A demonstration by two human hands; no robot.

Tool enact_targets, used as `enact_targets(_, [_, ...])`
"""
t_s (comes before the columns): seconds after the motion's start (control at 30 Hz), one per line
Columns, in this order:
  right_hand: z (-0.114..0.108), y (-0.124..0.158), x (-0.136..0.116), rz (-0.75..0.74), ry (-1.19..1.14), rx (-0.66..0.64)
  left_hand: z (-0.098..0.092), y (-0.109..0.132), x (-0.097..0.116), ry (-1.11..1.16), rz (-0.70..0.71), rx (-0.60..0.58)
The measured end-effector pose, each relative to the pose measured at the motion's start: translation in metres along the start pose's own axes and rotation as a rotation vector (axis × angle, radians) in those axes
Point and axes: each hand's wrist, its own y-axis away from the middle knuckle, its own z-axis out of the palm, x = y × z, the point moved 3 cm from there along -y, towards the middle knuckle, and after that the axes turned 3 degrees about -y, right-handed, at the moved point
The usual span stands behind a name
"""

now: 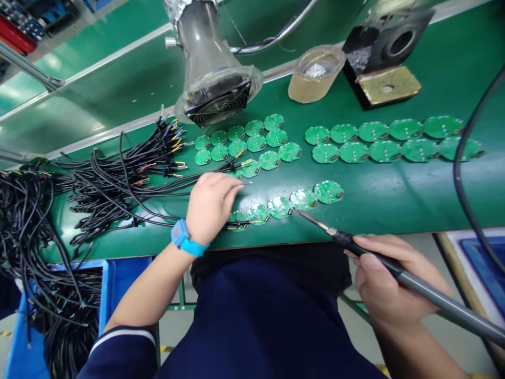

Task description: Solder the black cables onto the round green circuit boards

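Observation:
My right hand point(394, 273) grips a soldering iron point(347, 241) by its dark handle. The iron's tip is beside a green round circuit board point(280, 207) in the front row. Wearing a blue wrist strap point(187, 239), my left hand point(211, 205) is closed in a pinch, with a thin wire end point(247, 183) poking out past the fingertips. Cables with coloured wire ends pass behind and below this hand, over boards. One cable's coloured wires point(252, 221) lie across a front-row board point(258, 215). What the left palm covers is hidden.
Black cables point(118, 168) are heaped on the green bench at left, and more fill a blue bin point(104, 295) below. A fume extractor fan point(219, 102) hangs above. Further boards point(371, 131) lie in rows. At back right stand a tape-wrapped cup point(310, 87) and an iron stand point(389, 87).

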Motion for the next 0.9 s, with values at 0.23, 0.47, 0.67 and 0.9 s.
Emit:
enact_targets(0.23, [-0.005,0.003,-0.006,-0.055,-0.001,-0.115,0.037,0.017,0.043,0.241,-0.08,-0.191])
enact_targets(0.47, [0.006,-0.001,-0.007,-0.071,0.004,-0.144,0.046,0.011,0.043,0.14,-0.185,-0.328])
enact_targets(0.67, [0.01,-0.002,-0.008,-0.072,0.027,-0.178,0.046,0.013,0.045,0.132,-0.213,-0.301])
enact_targets(0.9, [0.013,0.0,-0.01,-0.081,0.041,-0.199,0.047,0.017,0.047,0.102,-0.221,-0.259])
